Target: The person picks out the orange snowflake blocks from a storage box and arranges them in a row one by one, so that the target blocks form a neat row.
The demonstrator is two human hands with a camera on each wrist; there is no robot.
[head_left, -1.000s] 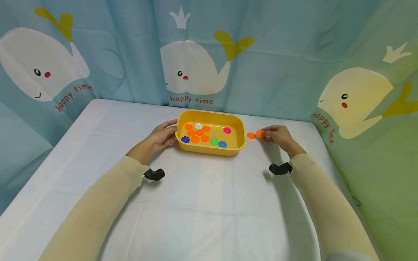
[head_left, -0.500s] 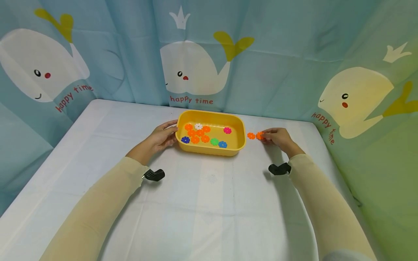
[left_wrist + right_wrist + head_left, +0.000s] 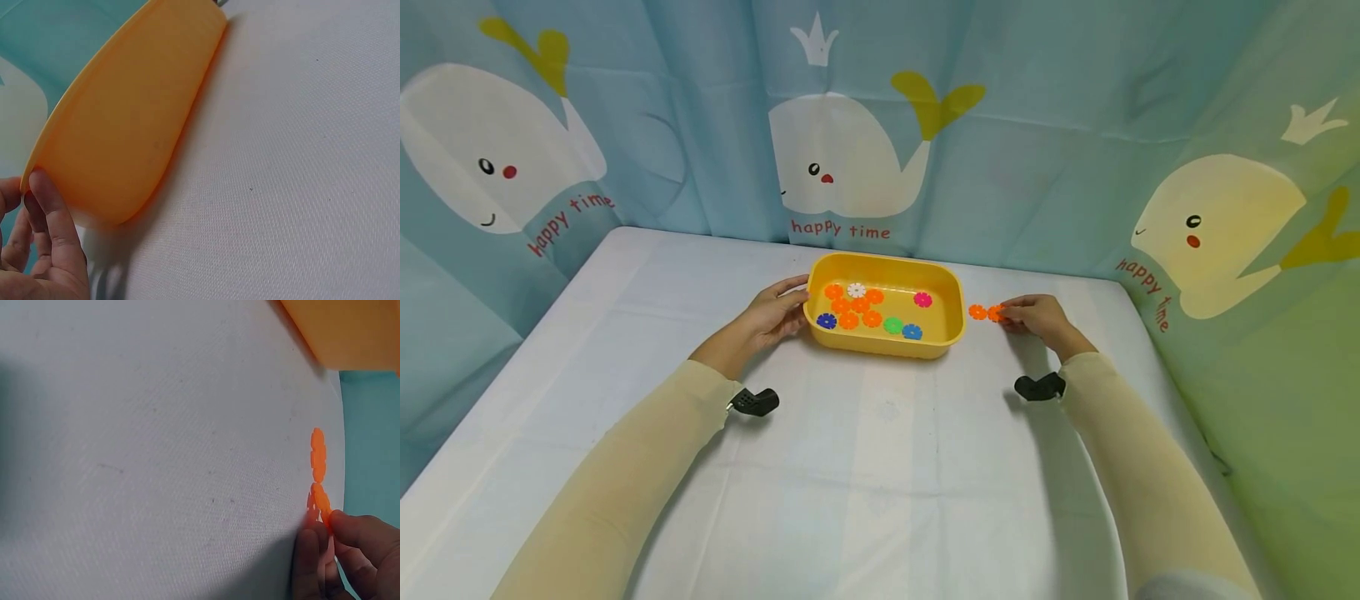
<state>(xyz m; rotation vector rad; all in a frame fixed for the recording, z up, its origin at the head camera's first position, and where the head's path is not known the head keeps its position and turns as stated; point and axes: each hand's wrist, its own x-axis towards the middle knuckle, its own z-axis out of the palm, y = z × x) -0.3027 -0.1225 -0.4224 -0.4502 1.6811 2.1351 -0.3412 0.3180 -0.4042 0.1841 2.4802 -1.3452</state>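
At the back of the table stands a yellow plastic basin (image 3: 880, 343), its left end gripped by my left hand (image 3: 771, 317). In the left wrist view the thumb and fingers (image 3: 56, 219) pinch the basin's rim. Several notched snowflake discs lie inside: orange, white (image 3: 856, 290), dark blue (image 3: 826, 321), green (image 3: 892, 326), blue (image 3: 912, 332) and pink (image 3: 922, 299). To the basin's right, my right hand (image 3: 1037, 320) pinches an orange snowflake disc (image 3: 321, 499), tilted over the cloth. Another orange snowflake disc (image 3: 318, 455) lies flat, edge to edge with it.
A pale cloth (image 3: 880, 467) covers the table. Behind it and at the sides hangs a blue-green curtain (image 3: 1045, 192) printed with whales. Each sleeve carries a small black device near the wrist, such as the left one (image 3: 756, 402).
My right hand has lowered slightly, bringing its orange snowflake disc down close beside the one on the cloth. My left hand and the basin stay where they were.
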